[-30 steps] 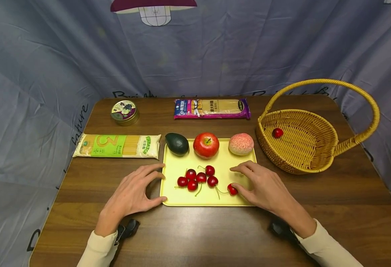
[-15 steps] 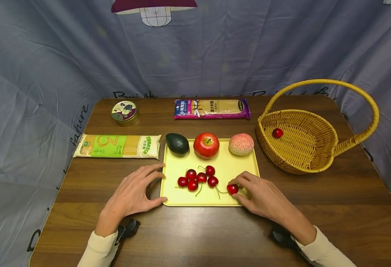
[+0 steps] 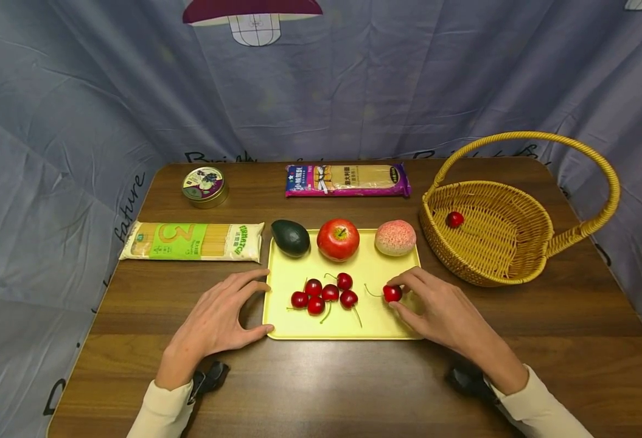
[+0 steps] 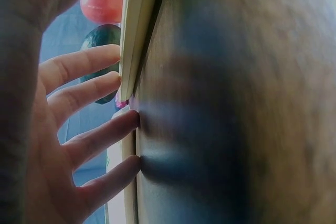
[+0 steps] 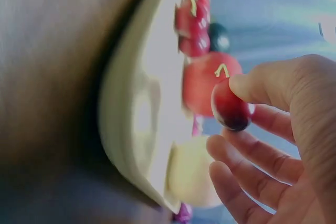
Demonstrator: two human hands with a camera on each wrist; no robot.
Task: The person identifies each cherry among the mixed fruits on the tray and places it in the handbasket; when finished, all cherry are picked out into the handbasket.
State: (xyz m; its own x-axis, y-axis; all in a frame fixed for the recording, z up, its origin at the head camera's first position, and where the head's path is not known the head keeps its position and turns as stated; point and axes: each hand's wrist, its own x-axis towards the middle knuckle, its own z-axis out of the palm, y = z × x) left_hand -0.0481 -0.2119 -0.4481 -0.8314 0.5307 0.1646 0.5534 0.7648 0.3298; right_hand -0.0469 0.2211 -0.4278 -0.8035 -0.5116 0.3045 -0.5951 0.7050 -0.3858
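Note:
Between thumb and fingers, my right hand [image 3: 436,307] pinches a red cherry [image 3: 392,293] by its sides, over the right part of the yellow tray [image 3: 378,325]. Its thin stem points left; in the right wrist view the same cherry [image 5: 230,106] hangs above the tray surface. My left hand [image 3: 219,313] rests at the tray's left edge, thumb and fingertips touching the rim, fingers spread. Several more stemmed cherries [image 3: 330,292] lie clustered mid-tray. Along the tray's back sit a dark green avocado [image 3: 290,238], a red apple [image 3: 338,239] and a pink peach [image 3: 395,238].
A wicker basket [image 3: 496,243] with a tall handle stands right of the tray, one cherry [image 3: 454,219] inside. Left lies a green-labelled pasta pack [image 3: 191,241]; behind are a round tin [image 3: 204,186] and a purple pasta pack [image 3: 348,180]. A curtain hangs behind the table.
My right hand has closed its fingers on the rightmost cherry and lifted it, shifting it slightly right and away from the cluster. My left hand has stayed in place.

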